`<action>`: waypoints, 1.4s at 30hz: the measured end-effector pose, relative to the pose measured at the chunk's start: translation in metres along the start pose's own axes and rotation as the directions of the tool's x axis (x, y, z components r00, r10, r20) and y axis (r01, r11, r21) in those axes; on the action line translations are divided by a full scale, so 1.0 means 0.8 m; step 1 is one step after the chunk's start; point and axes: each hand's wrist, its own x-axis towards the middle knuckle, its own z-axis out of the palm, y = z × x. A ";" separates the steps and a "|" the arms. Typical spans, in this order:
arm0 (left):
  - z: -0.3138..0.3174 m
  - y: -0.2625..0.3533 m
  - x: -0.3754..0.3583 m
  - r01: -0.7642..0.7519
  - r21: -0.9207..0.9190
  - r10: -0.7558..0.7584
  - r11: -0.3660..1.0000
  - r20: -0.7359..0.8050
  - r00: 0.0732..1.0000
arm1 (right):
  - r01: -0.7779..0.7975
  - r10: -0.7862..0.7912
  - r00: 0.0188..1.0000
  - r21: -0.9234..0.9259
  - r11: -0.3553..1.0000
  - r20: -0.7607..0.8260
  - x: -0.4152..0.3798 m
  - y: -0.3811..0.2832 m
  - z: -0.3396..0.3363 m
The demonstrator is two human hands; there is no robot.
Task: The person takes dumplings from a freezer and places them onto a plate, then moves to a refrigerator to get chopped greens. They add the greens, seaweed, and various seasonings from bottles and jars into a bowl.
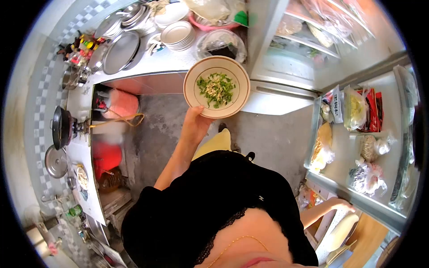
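Note:
My left hand (199, 121) grips the near rim of a cream bowl (191, 89) with brown rings, held out in front of me. Chopped green herbs with pale bits (216, 90) lie in the bottom of the bowl. Off to the right, my right hand (340, 205) is closed on the edge of the open refrigerator door (333, 182); its fingertips are partly hidden. Bagged food fills the door shelves, among it a knotted plastic bag (367, 177) and a container of something yellow (355, 109). Behind the bowl stands the open refrigerator (286, 73) with bagged items on its shelves.
A white counter (174, 64) ahead carries stacked plates (178, 35), a metal tray (121, 52) and a bag-lined bowl (223, 42). On the left counter are a black wok (60, 128) and a lid (56, 161). Red buckets (123, 103) stand below. Grey floor (156, 120) lies between.

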 end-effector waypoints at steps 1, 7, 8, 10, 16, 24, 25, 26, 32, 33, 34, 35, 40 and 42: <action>-0.005 0.011 -0.007 -0.016 -0.005 0.016 1.000 -0.002 1.000 | 0.001 0.002 0.998 -0.050 0.999 0.068 -0.028 -0.015 -0.015; -0.041 0.085 -0.027 -0.079 -0.087 0.072 0.993 -0.080 0.994 | 0.335 -0.421 0.850 0.293 0.896 0.317 -0.195 -0.068 -0.076; -0.054 0.102 -0.018 -0.094 -0.103 0.083 0.990 -0.111 0.990 | 0.520 -0.546 0.773 0.170 0.837 0.323 -0.243 -0.110 -0.073; -0.086 0.138 0.005 -0.119 -0.120 0.101 0.986 -0.143 0.985 | 0.639 -0.626 0.699 0.090 0.764 0.345 -0.271 -0.103 -0.061; -0.260 0.278 0.135 -0.259 0.143 0.296 0.955 -0.406 0.865 | 0.833 -0.822 0.456 0.162 0.529 0.341 -0.457 -0.151 0.100; -0.425 0.418 0.254 -0.143 0.413 0.353 0.899 -0.493 0.795 | 0.918 -0.886 0.344 0.084 0.387 0.311 -0.583 -0.189 0.244; -0.437 0.428 0.263 -0.067 0.436 0.312 0.898 -0.521 0.795 | 0.920 -0.870 0.336 0.072 0.385 0.360 -0.588 -0.190 0.249; -0.448 0.436 0.273 0.009 0.456 0.270 0.890 -0.543 0.795 | 0.912 -0.839 0.376 0.000 0.409 0.393 -0.596 -0.190 0.251; -0.488 0.442 0.301 0.057 0.453 0.279 0.890 -0.638 0.718 | -0.419 -0.196 0.683 0.596 0.685 0.704 -0.596 -0.132 0.225; -0.504 0.440 0.304 0.055 0.556 0.339 0.830 -0.579 0.741 | 0.220 -0.436 0.658 0.396 0.891 0.614 -0.654 -0.176 0.211; -0.484 0.442 0.299 0.072 0.582 0.366 0.810 -0.597 0.714 | 0.772 -0.689 0.341 0.227 0.593 0.640 -0.684 -0.208 0.196; -0.485 0.443 0.296 0.088 0.602 0.363 0.794 -0.585 0.726 | 0.664 -0.633 0.307 0.317 0.677 0.710 -0.700 -0.213 0.195; -0.481 0.453 0.272 0.232 0.780 0.453 0.581 -0.547 0.704 | 0.541 -0.248 0.063 0.176 0.823 0.967 -0.740 -0.188 0.223; -0.446 0.450 0.263 0.410 0.857 0.519 0.312 -0.515 0.682 | 0.570 -0.205 -0.003 0.170 0.804 0.979 -0.735 -0.118 0.251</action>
